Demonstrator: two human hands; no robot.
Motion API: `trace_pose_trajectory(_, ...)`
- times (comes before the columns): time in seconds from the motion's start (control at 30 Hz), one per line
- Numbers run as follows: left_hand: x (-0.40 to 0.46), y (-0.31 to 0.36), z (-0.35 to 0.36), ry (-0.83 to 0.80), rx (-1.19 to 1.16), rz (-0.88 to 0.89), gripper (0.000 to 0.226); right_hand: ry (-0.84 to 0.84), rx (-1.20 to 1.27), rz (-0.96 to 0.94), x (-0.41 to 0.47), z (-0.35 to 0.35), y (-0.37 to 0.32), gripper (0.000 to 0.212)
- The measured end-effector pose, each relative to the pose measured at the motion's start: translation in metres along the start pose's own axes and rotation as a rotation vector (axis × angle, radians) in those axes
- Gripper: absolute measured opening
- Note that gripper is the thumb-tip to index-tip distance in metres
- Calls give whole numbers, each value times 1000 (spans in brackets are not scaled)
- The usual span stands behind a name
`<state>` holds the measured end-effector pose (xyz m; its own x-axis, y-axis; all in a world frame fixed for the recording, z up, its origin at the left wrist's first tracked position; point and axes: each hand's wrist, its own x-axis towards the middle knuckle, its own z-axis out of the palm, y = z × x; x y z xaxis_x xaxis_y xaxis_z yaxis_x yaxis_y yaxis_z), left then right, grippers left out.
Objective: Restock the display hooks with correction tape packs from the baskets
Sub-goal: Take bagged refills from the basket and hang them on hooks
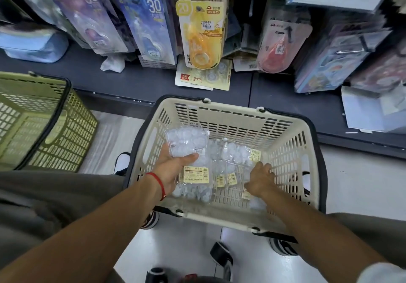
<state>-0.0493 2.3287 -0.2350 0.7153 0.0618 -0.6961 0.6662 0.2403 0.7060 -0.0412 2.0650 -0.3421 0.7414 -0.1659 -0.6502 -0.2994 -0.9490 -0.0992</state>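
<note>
Correction tape packs [230,157], clear bags with yellow labels, lie loose across the floor of the cream basket [292,151], which sits on the pale floor in front of the dark shelf [131,80]. The left hand [173,170] is down inside, thumb clamped over a bundle of packs [187,142] it holds up off the rest, more bags hanging under the palm. The right hand [261,178] reaches in on the other side, fingers curled down among the loose packs; whether it actually grips one, I cannot tell from here.

Above the shelf the display is crowded: purple and blue carded tapes, a yellow carded pack [201,34] hanging in the middle, a pink one [281,45] to its right. A flat pack [204,78] lies on the shelf under the yellow one. An olive green basket [55,133] stands off to the left.

Now the risks. Those bags look slick, and the left hand holds several at once under one thumb, so I'd say a lift could let the lower ones slide out. The hooks themselves are hidden behind hanging stock; threading a soft bag's hole blind could knock neighbouring cards off. And the packs look alike, so a pack may land on the wrong hook.
</note>
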Motion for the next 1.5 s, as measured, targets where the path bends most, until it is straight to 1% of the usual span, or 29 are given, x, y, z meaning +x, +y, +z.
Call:
trace_pose_trajectory(0.07,1,0,1,-13,-11,14,97,-48,359,-11,2,-25,8,68)
trace_pose_trajectory(0.13,1,1,3,-39,-14,34,78,-47,692,-36,-6,-56,20,43)
trace_pose_trajectory(0.2,1,0,9,-60,-26,40,66,-100,972,-97,-20,-87,26,38)
trace_pose_trajectory(0.23,0,0,13,-59,-35,48,65,-140,1060,-145,-28,-101,24,37)
trace_pose_trajectory(0.3,-3,2,23,-36,-29,64,68,-186,1147,-258,-41,-125,12,37)
trace_pose_trajectory(0.33,-6,6,28,-43,-54,80,73,-189,1168,-321,-47,-138,2,37)
trace_pose_trajectory(0.4,-17,22,41,-93,-142,123,97,-154,1169,-444,-60,-165,-23,35)
trace_pose_trajectory(0.47,-33,48,55,-139,-209,189,109,-43,1116,-534,-76,-194,-49,30)
trace_pose_trajectory(0.53,-45,76,64,-166,-246,290,106,99,1058,-596,-93,-224,-70,27)
trace_pose_trajectory(0.63,-58,121,71,-134,-268,442,78,281,971,-712,-117,-270,-94,25)
trace_pose_trajectory(0.67,-62,136,71,-137,-259,502,73,339,949,-743,-125,-285,-99,23)
trace_pose_trajectory(0.7,-68,154,72,-142,-237,555,75,388,947,-776,-132,-298,-104,20)
trace_pose_trajectory(0.77,-80,189,71,-153,-192,631,86,447,984,-841,-145,-322,-112,17)
trace_pose_trajectory(0.9,-95,247,73,-190,-62,803,84,517,1113,-896,-163,-360,-128,15)
trace_pose_trajectory(0.97,-99,265,73,-178,14,885,83,596,1147,-915,-168,-375,-134,11)
trace_pose_trajectory(1.03,-98,275,69,-138,62,946,87,691,1140,-907,-169,-387,-135,9)
trace_pose_trajectory(1.13,-93,283,61,-68,72,988,109,709,1167,-877,-166,-397,-132,13)
trace_pose_trajectory(1.17,-89,284,59,-59,61,993,109,706,1175,-859,-165,-399,-131,16)
trace_pose_trajectory(1.2,-86,286,58,-54,47,1002,104,710,1176,-839,-164,-400,-130,19)
trace_pose_trajectory(1.27,-84,290,56,-58,30,1013,99,713,1186,-820,-162,-402,-128,17)
trace_pose_trajectory(1.33,-83,293,55,-36,14,1012,108,703,1192,-833,-162,-404,-127,13)
trace_pose_trajectory(1.4,-83,295,55,-20,-11,1013,114,698,1175,-857,-163,-405,-126,13)
trace_pose_trajectory(1.43,-83,295,54,-19,-19,1010,112,692,1173,-865,-164,-404,-126,13)
trace_pose_trajectory(1.5,-83,297,54,-4,-25,1022,97,678,1181,-863,-164,-404,-127,13)
